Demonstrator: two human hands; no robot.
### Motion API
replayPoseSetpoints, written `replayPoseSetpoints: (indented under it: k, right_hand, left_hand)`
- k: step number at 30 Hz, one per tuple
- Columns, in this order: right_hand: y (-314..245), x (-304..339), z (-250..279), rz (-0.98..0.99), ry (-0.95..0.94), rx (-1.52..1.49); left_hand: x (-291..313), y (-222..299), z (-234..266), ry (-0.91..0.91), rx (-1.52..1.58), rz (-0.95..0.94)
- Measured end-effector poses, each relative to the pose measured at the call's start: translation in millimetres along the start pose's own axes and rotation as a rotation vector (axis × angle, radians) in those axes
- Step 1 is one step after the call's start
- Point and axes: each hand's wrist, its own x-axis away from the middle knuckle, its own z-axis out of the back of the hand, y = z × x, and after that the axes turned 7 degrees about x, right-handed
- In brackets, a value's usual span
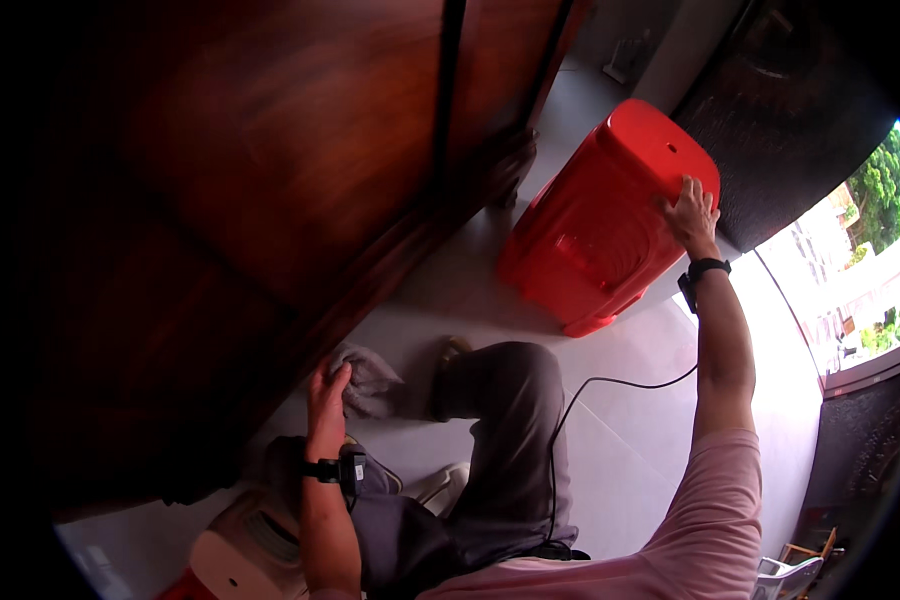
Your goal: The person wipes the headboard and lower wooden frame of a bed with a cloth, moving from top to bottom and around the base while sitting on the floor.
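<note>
My right hand (692,217) reaches out to a red plastic stool (610,215) and lies on the edge of its seat, fingers spread. The stool stands on the floor, and its seat has a small hole. Lower down, my left hand (328,398) is closed round a crumpled grey cloth (368,382), close to the bottom edge of a large dark-red wooden cabinet (300,150). Part of the cloth hangs out past the fingers. Each wrist wears a black band.
A black cable (620,381) runs across the pale tiled floor (620,440) from my waist. A dark textured panel (770,120) stands behind the stool, beside a bright opening with greenery (885,190). At lower left is a pale stool (235,560); a white chair (790,578) shows at lower right.
</note>
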Motion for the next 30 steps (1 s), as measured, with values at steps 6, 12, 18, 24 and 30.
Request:
replayPoseSetpoints:
  k: [6, 12, 18, 24, 30]
  right_hand:
    - [9.9, -29.8, -24.1, -0.060, -0.037, 0.003]
    - [33.8, -52.5, -51.4, -0.084, -0.058, -0.006]
    - [30.8, -57.5, -51.5, -0.109, -0.098, -0.020]
    - [12.0, -14.0, -117.3, 0.068, 0.533, 0.177]
    - [-55.9, 236.6, -169.3, 0.372, -0.246, -0.817]
  left_hand:
    - [-3.6, -14.6, 12.8, 0.040, -0.039, 0.079]
    - [-18.7, -44.6, 47.6, 0.075, -0.092, 0.100]
    - [-25.6, -60.6, 63.9, 0.121, -0.239, 0.087]
    - [-22.8, -54.6, 43.5, 0.055, -0.228, 0.071]
    - [-18.0, -52.6, 44.4, -0.101, -0.214, 0.100]
